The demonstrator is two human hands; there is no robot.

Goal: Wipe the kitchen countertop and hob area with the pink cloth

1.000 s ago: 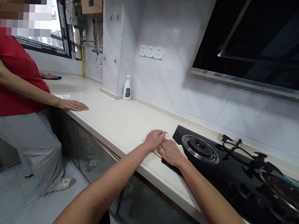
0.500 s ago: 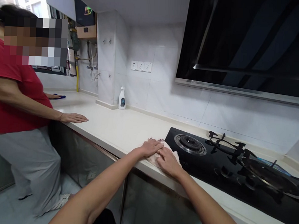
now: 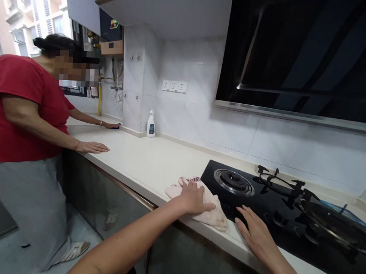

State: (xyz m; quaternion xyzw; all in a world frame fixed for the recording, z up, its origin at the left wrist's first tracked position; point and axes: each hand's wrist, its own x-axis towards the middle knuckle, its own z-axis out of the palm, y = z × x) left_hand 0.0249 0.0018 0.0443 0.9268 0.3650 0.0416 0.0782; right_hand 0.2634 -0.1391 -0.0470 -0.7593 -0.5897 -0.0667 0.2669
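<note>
A crumpled pale pink cloth (image 3: 215,213) lies on the cream countertop (image 3: 145,159) at the left edge of the black gas hob (image 3: 259,205). My left hand (image 3: 194,199) rests flat on top of the cloth, fingers stretched out. My right hand (image 3: 255,234) lies open and flat on the front edge of the hob, just right of the cloth and apart from it.
A person in a red shirt (image 3: 23,106) stands at the left, one hand (image 3: 91,147) flat on the counter, the other (image 3: 111,125) holding a blue cloth by the wall. A white spray bottle (image 3: 151,124) stands at the back. Burner grates (image 3: 284,186) and a black hood (image 3: 301,57) are on the right.
My right hand has come off the cloth and moved right onto the hob's front edge. The other person's far hand has slid its blue cloth rightward along the counter.
</note>
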